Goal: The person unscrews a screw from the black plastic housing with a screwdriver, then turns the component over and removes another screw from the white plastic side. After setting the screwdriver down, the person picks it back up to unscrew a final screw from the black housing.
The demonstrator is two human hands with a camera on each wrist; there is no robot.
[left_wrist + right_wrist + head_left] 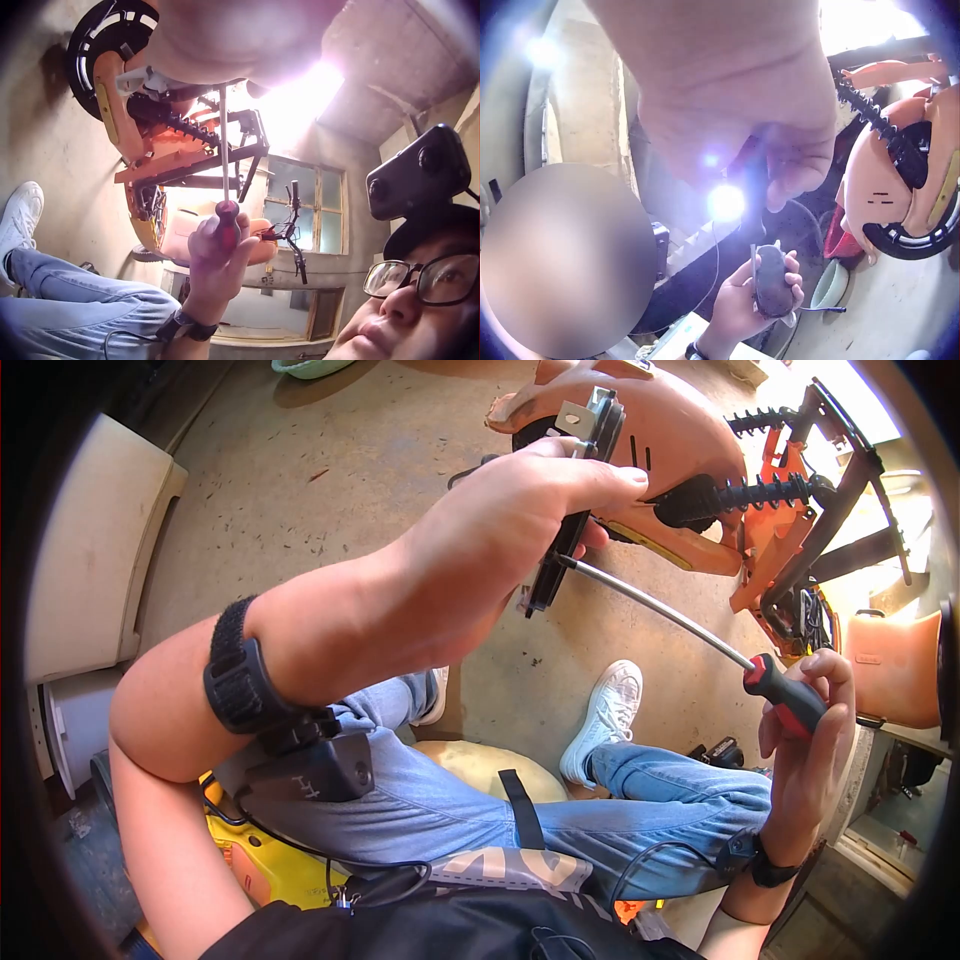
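My left hand (pixel 500 520) grips a narrow black part with a metal bracket, held up before me. In the right wrist view, this black part (pixel 772 281) shows a dark, rounded face. A screwdriver (pixel 785 695) with a red and black handle is in my right hand (pixel 815 730), its fingers around the handle. The long metal shaft slants up to the left, its tip right at the lower portion of the black part. In the left wrist view the screwdriver (pixel 226 217) points up at that part, which the left hand mostly hides.
An orange scooter body (pixel 650 430) with black shock absorbers (pixel 765 493) stands beyond my hands, its frame reaching right. White cabinets (pixel 95 550) stand at the left. A pale green basin (pixel 310 365) sits on the floor at the back. My legs in jeans (pixel 440 770) are below the hands.
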